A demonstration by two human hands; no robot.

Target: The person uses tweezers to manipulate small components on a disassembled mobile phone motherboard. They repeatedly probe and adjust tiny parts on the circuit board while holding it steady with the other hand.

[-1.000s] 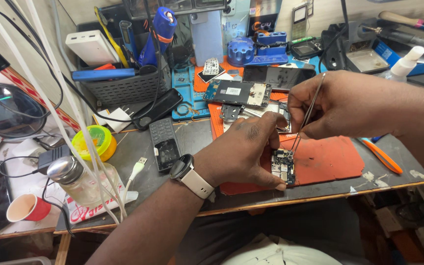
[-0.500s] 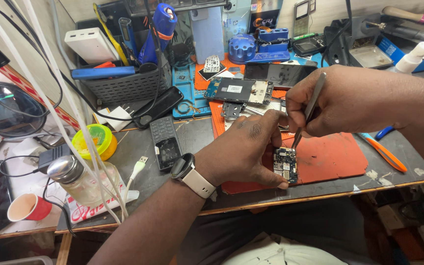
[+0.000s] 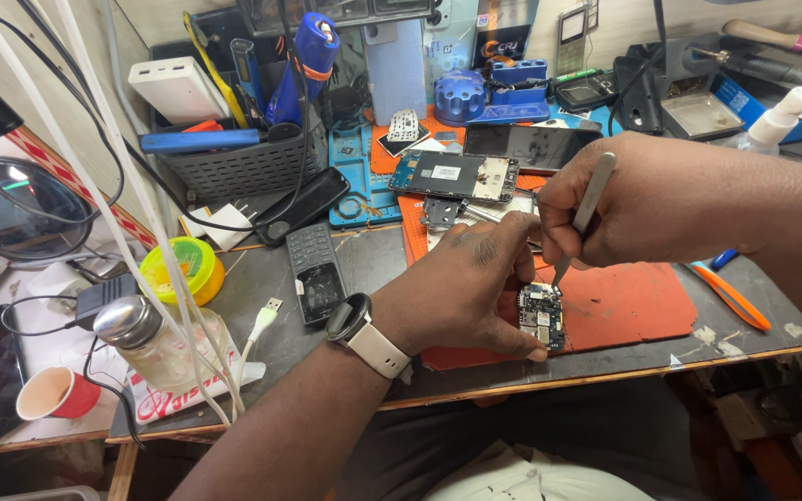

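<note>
- The left hand point(image 3: 475, 283) pinches a small circuit board point(image 3: 542, 315) between thumb and fingers and holds it on edge, its lower end close over the red work mat point(image 3: 642, 301).
- The right hand point(image 3: 624, 199) is clenched round a pair of metal tweezers point(image 3: 582, 215); their tips point down and meet the top edge of the circuit board, just beside the left thumb.
- The board shows small metal shields and components on the face turned toward the camera; whether the tweezer tips grip any part cannot be told.
- A pale-strapped wristwatch point(image 3: 355, 325) sits on the left wrist, behind the grip.
- Just beyond the two hands lies an opened phone frame point(image 3: 452, 176) with its board exposed, and past that a dark phone screen point(image 3: 526, 147).
- To the left of the grip, on the grey tabletop point(image 3: 262, 339), a black keypad phone point(image 3: 316, 274) lies face up; a white cable plug point(image 3: 262, 320) rests near it.
- Further left stand a yellow-green round tin point(image 3: 181, 269), a glass jar with a metal cap point(image 3: 155, 343) and a red paper cup point(image 3: 56, 394).
- To the right of the grip, an orange plastic pry tool point(image 3: 733, 299) lies at the mat's edge.
- Far behind, a dark plastic basket point(image 3: 234, 167) holds a blue tool and a white power bank.
</note>
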